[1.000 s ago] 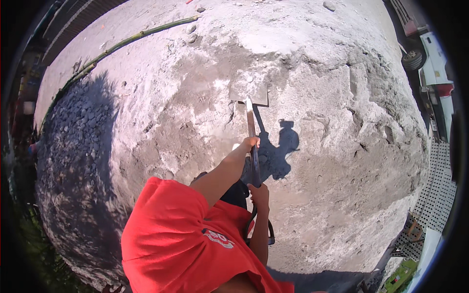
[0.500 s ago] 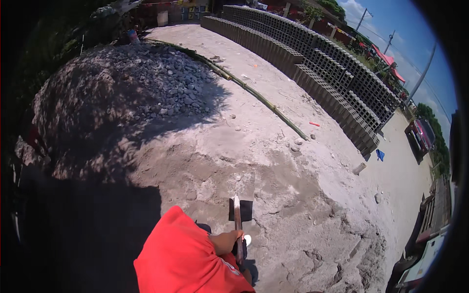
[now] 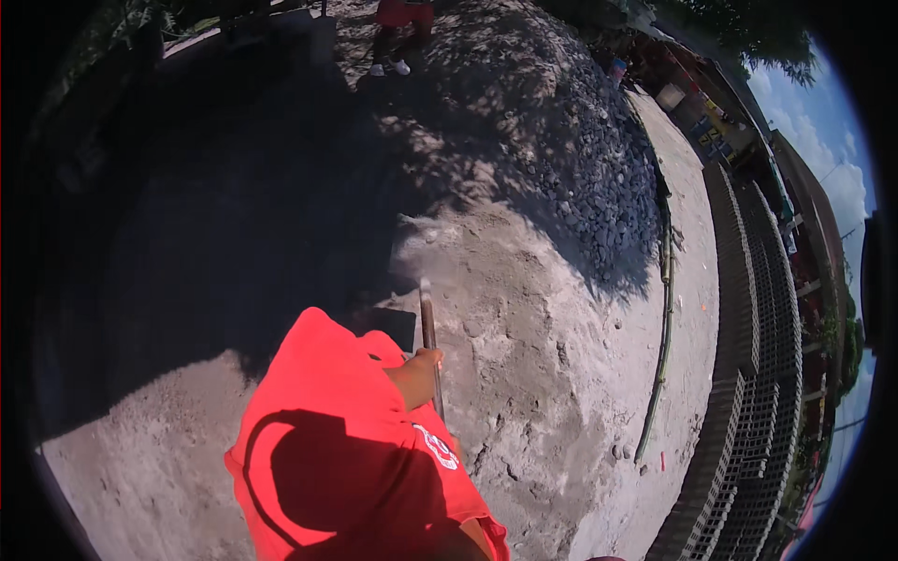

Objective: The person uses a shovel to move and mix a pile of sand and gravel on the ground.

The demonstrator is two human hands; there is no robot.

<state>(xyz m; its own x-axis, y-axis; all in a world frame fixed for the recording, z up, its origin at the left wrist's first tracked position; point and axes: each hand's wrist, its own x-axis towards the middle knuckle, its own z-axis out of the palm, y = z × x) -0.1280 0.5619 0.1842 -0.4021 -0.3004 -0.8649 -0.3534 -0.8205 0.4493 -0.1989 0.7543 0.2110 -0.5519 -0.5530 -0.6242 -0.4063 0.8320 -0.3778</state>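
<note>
My left hand [image 3: 428, 361] is closed around the brown handle of a shovel [image 3: 428, 323], its arm reaching out of a red sleeve. The handle slants away from me over grey sand [image 3: 505, 309]. At its far end, by the edge of the dark shadow, a pale blur hides the blade and whatever lies on it. Of my right arm, a strip of forearm [image 3: 477, 538] shows below the red shirt [image 3: 327, 449]. The fingers of my right hand are hidden behind the shirt, near the handle's lower end.
A person in red [image 3: 404, 19] with white shoes stands at the far side. A gravel heap [image 3: 599, 178] rises ahead. Bamboo poles [image 3: 664, 327] lie on the ground at right, before long stacks of hollow blocks [image 3: 762, 374]. Deep shadow covers the left.
My view and body have turned left. The shovel has swung left with my left hand on it, from the sand ahead to the shadow's edge, and its end is now blurred.
</note>
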